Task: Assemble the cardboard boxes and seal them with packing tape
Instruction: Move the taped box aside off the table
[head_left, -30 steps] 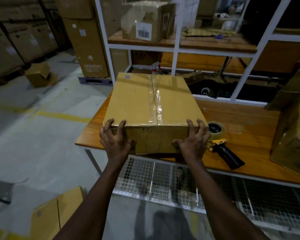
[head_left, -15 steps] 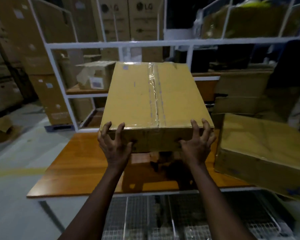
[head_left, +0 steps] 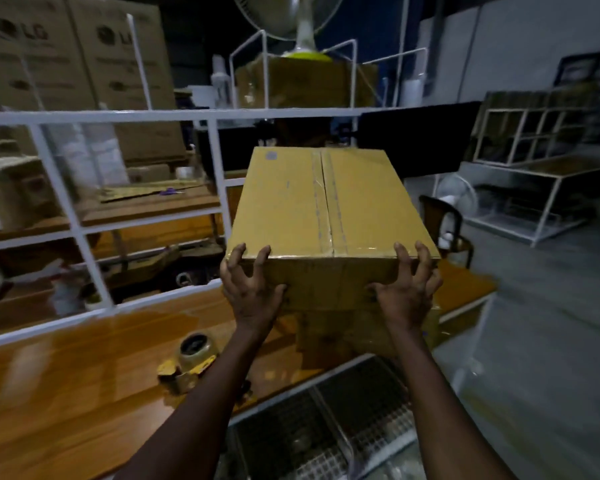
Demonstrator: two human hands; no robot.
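A closed cardboard box point(head_left: 326, 202) with clear tape along its top seam is held up in the air above the right end of the wooden table point(head_left: 66, 375). My left hand point(head_left: 252, 289) grips its near left corner, fingers curled over the top edge. At the near right corner my right hand point(head_left: 407, 292) grips it the same way. A tape dispenser point(head_left: 189, 362) with a roll of packing tape lies on the table, left of my left forearm. Another taped cardboard box point(head_left: 336, 337) sits on the table underneath the held one, mostly hidden.
A white metal shelf frame point(head_left: 94, 116) runs along the back of the table, holding cardboard and clutter. Large LG cartons point(head_left: 66, 57) stand at the back left. A fan point(head_left: 454, 199), a dark chair point(head_left: 444, 223) and white racks point(head_left: 541, 188) stand to the right. Wire mesh baskets point(head_left: 326, 427) sit below the table edge.
The box has been lifted off the table and carried to the right with both hands. The view has swung right, so the dispenser now lies to the left of my arms.
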